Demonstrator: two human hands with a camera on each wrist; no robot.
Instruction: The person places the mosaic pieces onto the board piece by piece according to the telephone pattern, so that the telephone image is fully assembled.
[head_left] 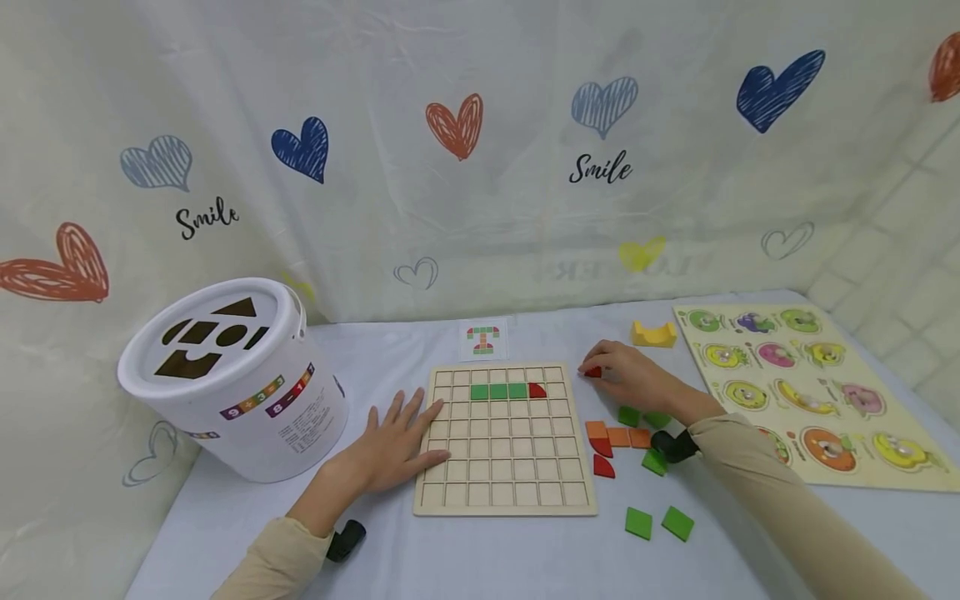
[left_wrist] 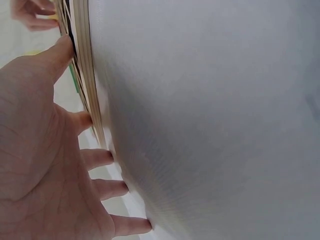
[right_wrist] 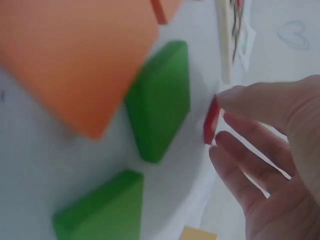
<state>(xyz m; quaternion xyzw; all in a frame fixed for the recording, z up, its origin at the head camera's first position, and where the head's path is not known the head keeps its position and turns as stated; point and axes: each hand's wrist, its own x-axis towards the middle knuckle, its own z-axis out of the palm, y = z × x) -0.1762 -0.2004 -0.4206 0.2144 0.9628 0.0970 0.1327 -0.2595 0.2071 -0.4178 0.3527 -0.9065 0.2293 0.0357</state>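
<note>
A square wooden grid board (head_left: pixel 512 450) lies on the table. In one of its upper rows sit several green squares (head_left: pixel 498 392) in a line, with a red quarter-circle piece (head_left: pixel 537 390) at their right end. My left hand (head_left: pixel 393 450) rests with spread fingers at the board's left edge, thumb and index finger touching it. Beyond the board's upper right corner, my right hand (head_left: pixel 630 377) pinches another red piece (right_wrist: pixel 211 120) between thumb and fingertips, just at the tablecloth. A small pattern card (head_left: pixel 483 340) with a red, green and orange figure lies behind the board.
Right of the board lie orange squares (head_left: pixel 618 437), a loose red quarter-circle (head_left: pixel 603 467) and several green squares (head_left: pixel 639 523). A yellow arch block (head_left: pixel 654 335) stands behind the right hand. A fruit puzzle board (head_left: pixel 806 392) lies far right; a white shape-sorter bucket (head_left: pixel 247 417) stands left.
</note>
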